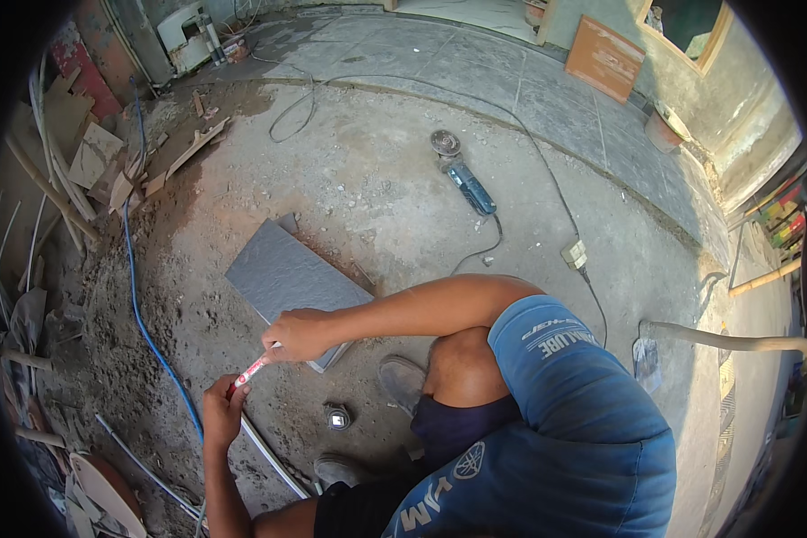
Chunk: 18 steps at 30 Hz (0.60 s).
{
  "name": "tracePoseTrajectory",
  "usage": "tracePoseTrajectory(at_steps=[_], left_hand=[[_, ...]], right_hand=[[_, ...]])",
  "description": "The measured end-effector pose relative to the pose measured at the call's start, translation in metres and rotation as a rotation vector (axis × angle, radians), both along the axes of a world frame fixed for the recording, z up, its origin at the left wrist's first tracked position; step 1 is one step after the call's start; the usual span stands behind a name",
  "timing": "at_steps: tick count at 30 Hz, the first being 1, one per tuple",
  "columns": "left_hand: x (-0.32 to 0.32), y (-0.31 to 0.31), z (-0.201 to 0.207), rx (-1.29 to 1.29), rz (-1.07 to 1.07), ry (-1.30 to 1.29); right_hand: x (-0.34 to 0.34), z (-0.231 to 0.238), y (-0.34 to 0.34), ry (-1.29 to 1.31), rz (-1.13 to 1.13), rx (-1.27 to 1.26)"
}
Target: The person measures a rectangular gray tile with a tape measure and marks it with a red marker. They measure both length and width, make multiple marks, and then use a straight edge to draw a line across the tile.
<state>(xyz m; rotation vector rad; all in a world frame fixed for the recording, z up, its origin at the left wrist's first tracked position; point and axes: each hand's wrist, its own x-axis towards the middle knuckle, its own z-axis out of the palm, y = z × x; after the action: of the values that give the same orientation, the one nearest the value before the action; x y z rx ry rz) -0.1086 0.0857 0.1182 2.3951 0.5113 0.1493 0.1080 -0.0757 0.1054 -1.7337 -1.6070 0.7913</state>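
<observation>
A white and red marker pen (250,371) spans the gap between my two hands. My left hand (221,408) is closed around its lower end, and my right hand (293,335) grips the upper end. Whether the cap is on or off, I cannot tell. Just beyond my right hand, a dark grey rectangular tile (291,267) lies on the ground, its near edge partly covered by my forearm. A small tape measure (337,416) rests on the ground near my shoes.
An angle grinder (469,186) lies on the concrete, its cord running to a socket block (575,255). A blue hose (142,318) crosses the dirt on the left, near broken tile pieces (94,154). A wooden-handled tool (726,338) lies at right. Grey paving (475,67) edges the back.
</observation>
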Motion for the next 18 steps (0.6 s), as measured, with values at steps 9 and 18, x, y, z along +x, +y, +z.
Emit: tracePoseTrajectory(at_steps=[9, 18], left_hand=[[-0.0046, 0.0022, 0.0028, -0.009, -0.003, 0.042], [-0.0019, -0.0029, 0.0048, 0.08, 0.002, 0.04]], right_hand=[[0.0029, -0.0027, 0.0025, -0.029, -0.015, 0.014], [0.0023, -0.0044, 0.0006, -0.036, -0.002, 0.053]])
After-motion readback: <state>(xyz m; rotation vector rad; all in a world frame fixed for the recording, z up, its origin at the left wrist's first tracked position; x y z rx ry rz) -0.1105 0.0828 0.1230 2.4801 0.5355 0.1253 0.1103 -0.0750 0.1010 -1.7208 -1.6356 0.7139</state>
